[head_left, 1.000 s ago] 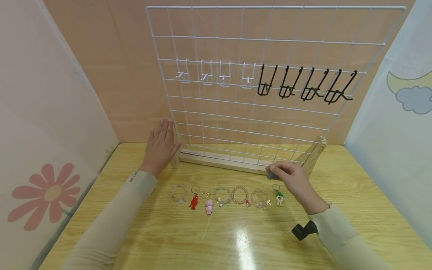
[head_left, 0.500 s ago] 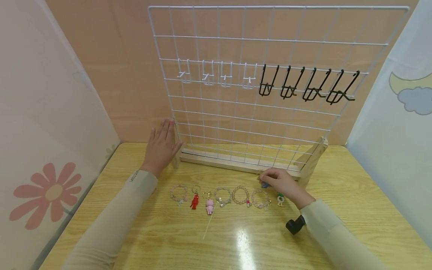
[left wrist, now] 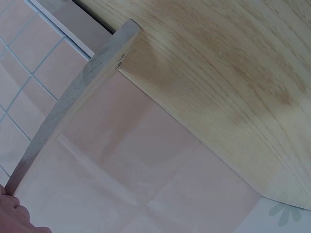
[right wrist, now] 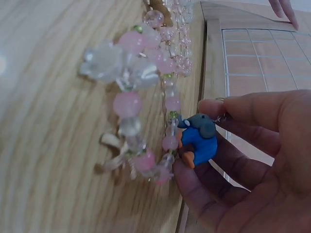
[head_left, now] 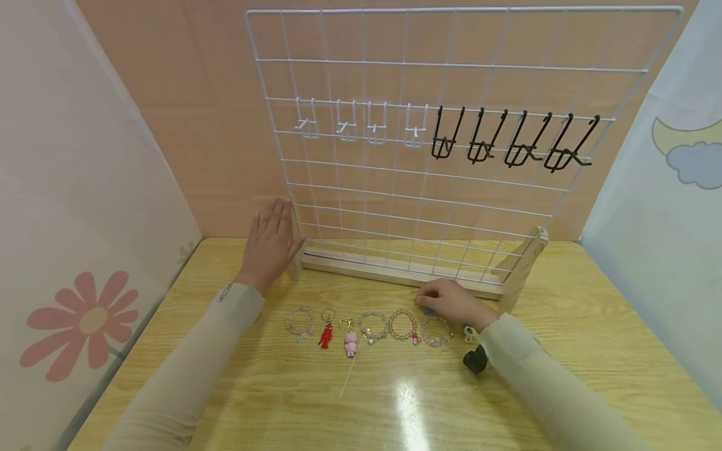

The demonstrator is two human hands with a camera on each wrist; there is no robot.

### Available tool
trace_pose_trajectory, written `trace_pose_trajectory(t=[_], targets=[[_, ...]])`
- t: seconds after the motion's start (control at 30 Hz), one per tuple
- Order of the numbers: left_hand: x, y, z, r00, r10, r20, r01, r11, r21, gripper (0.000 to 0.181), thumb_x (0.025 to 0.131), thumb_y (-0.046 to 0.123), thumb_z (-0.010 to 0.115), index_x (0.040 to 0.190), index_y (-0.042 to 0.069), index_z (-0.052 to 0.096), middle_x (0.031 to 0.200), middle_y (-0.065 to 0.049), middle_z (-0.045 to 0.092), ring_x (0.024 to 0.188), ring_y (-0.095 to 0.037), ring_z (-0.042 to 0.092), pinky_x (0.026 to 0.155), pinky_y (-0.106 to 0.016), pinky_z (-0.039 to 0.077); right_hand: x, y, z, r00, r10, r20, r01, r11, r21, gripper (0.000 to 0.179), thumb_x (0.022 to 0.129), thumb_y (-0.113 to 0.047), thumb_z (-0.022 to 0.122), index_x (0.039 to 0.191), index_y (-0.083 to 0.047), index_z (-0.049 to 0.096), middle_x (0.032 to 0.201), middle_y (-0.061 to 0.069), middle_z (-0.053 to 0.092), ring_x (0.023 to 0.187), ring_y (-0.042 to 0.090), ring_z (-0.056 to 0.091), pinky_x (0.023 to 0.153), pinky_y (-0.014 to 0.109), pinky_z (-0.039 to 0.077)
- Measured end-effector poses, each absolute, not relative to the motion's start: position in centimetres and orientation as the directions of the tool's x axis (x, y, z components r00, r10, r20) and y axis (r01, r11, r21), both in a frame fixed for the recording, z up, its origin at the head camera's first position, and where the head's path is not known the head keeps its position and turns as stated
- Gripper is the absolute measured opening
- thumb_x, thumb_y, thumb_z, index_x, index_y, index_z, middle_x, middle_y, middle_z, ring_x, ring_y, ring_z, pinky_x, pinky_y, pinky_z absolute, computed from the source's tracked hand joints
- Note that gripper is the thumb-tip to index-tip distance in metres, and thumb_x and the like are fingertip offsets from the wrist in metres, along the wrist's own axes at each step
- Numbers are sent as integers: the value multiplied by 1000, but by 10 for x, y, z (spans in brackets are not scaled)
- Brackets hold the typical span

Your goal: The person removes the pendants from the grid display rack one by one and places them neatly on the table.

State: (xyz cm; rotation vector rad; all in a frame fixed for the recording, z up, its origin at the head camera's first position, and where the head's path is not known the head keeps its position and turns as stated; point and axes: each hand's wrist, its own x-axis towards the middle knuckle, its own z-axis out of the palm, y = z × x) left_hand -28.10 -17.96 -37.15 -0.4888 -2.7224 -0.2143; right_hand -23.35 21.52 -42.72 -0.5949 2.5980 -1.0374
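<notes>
My right hand point(head_left: 451, 302) pinches a small keychain point(right wrist: 201, 143) by its top, just above the table. The charm has a blue body, a grey head and orange feet; in the right wrist view it hangs right beside a pink-and-clear beaded bracelet point(right wrist: 127, 104). My left hand point(head_left: 271, 247) rests with straight fingers against the left wooden upright point(left wrist: 73, 104) of a white wire grid rack point(head_left: 462, 9). Only its fingertips show in the left wrist view.
A row on the table holds a red figure keychain point(head_left: 325, 336), a pink figure keychain point(head_left: 351, 343), several beaded bracelets and a cream charm point(head_left: 469, 334) partly behind the right wrist. White hooks point(head_left: 376, 134) and black hooks point(head_left: 481, 152) hang on the grid. A wooden base bar point(head_left: 361, 269) runs along its foot.
My right hand has moved left with the keychain, from near the rack's right foot to above the right-hand bracelet. The left hand stays where it was.
</notes>
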Motion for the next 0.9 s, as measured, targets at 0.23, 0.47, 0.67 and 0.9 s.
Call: trace_pose_trajectory(t=[0.23, 0.47, 0.67, 0.9], targets=[[-282, -180, -372, -876, 301, 376, 358, 929, 90, 81, 107, 40, 49, 162, 0, 5, 169, -19, 7, 156, -31, 2, 123, -57, 4, -239, 205, -427, -859, -504, -90, -319, 665, -676, 18, 102, -14, 60, 104, -6, 76, 90, 3, 67, 68, 13, 52, 65, 33, 48], [-284, -180, -373, -874, 300, 381, 355, 931, 83, 81, 107, 41, 49, 162, 0, 6, 168, -19, 9, 156, -32, 3, 124, -56, 4, -239, 202, -427, -871, -489, -51, -353, 694, -628, 18, 101, -9, 62, 111, -2, 75, 103, 5, 69, 85, 16, 60, 77, 37, 55], [-284, -181, -373, -876, 302, 375, 352, 933, 72, 81, 107, 42, 48, 162, 0, 4, 168, -20, 8, 156, -34, 5, 123, -57, 4, -231, 208, -424, -882, -469, 42, -397, 693, -601, 18, 100, -9, 62, 113, -1, 73, 104, 7, 71, 92, 20, 66, 82, 43, 57], [-283, -182, -373, -872, 308, 380, 359, 931, 70, 81, 107, 41, 48, 162, 0, 4, 168, -21, 9, 156, -33, 4, 123, -58, 6, -215, 222, -415, -893, -428, 138, -423, 694, -583, 17, 101, -9, 61, 111, -2, 73, 107, 7, 71, 92, 19, 66, 81, 42, 57]])
